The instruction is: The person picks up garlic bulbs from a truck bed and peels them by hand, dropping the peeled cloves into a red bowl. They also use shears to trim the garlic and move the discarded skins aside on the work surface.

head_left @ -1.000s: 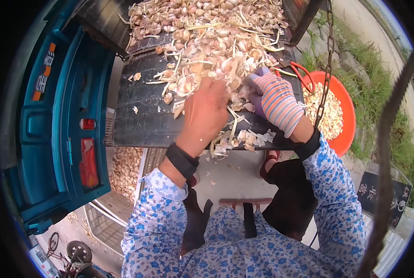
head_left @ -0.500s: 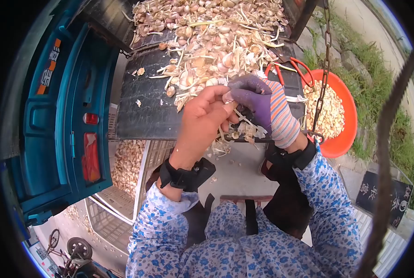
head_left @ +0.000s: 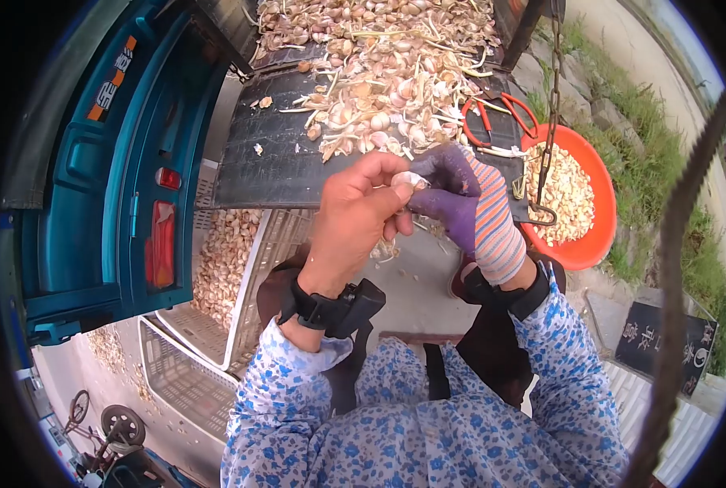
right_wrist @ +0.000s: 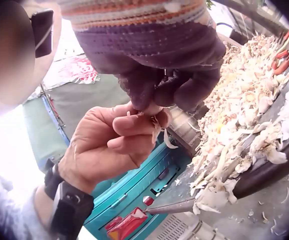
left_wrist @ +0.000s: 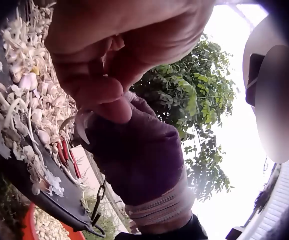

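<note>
In the head view my bare left hand [head_left: 353, 215] and my right hand [head_left: 481, 207], in a purple-palmed striped glove, meet just off the front edge of a dark board [head_left: 269, 175]. Thumb and fingers of both hands pinch a pale garlic clove [head_left: 412, 180] between them. The right wrist view shows the clove [right_wrist: 153, 108] at the fingertips, with loose strips of skin [right_wrist: 169, 141] hanging beside it. Beyond the hands, a heap of garlic cloves [head_left: 404, 77] with dry stalks and skins covers much of the board.
Red-handled cutters [head_left: 485, 119] lie at the heap's right side. An orange basin [head_left: 606, 203] of peeled cloves stands at the right, behind a hanging chain [head_left: 553, 98]. At the left are a blue truck panel [head_left: 82, 244] and pale crates [head_left: 249, 305], one with garlic inside.
Both hands moved from the heap back towards the body, and now hold a clove together between their fingertips. The view has shifted slightly.
</note>
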Demonstrator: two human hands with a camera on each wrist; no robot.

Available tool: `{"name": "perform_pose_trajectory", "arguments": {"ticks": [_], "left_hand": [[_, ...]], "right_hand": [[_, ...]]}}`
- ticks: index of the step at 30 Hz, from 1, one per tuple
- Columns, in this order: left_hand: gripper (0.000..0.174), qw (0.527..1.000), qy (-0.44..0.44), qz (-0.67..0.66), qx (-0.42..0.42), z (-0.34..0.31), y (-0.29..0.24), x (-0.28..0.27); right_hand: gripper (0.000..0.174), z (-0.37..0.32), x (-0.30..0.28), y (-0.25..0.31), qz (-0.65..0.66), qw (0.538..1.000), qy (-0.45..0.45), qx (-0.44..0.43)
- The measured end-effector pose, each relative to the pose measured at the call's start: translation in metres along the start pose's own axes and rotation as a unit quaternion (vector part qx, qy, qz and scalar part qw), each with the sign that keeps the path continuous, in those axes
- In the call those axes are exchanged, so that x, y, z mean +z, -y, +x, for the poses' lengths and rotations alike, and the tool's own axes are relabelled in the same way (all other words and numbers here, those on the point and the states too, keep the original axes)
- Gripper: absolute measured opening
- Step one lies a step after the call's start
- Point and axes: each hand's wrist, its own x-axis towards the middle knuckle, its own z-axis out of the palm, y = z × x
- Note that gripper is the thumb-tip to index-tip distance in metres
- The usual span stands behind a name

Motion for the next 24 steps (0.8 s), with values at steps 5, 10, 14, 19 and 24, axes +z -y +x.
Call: {"name": "perform_pose_trajectory", "arguments": {"ticks": [5, 10, 14, 19, 24], "left_hand": [[0.016, 0.997, -0.046, -0.048, 0.027, -0.013, 0.006, 0.014], [0.012, 0.99, -0.079, -0.099, 0.058, -0.018, 0.005, 0.024], [0.006, 0.957, -0.026, -0.285, 0.043, -0.017, 0.008, 0.018], [0.011, 0.951, -0.041, -0.306, -0.018, -0.019, 0.012, 0.009], [0.012, 0.969, -0.072, -0.226, -0.07, -0.02, 0.009, 0.011]], "right_hand": [[0.023, -0.01, 0.003, -0.002, 0.03, 0.999, -0.017, -0.026], [0.021, -0.024, 0.01, 0.005, 0.07, 0.995, -0.076, -0.001], [0.018, -0.029, 0.009, 0.007, 0.22, 0.972, -0.075, 0.039], [0.016, -0.025, 0.002, 0.004, 0.195, 0.979, -0.056, 0.038], [0.019, -0.013, 0.003, -0.008, 0.114, 0.993, -0.017, 0.038]]}}
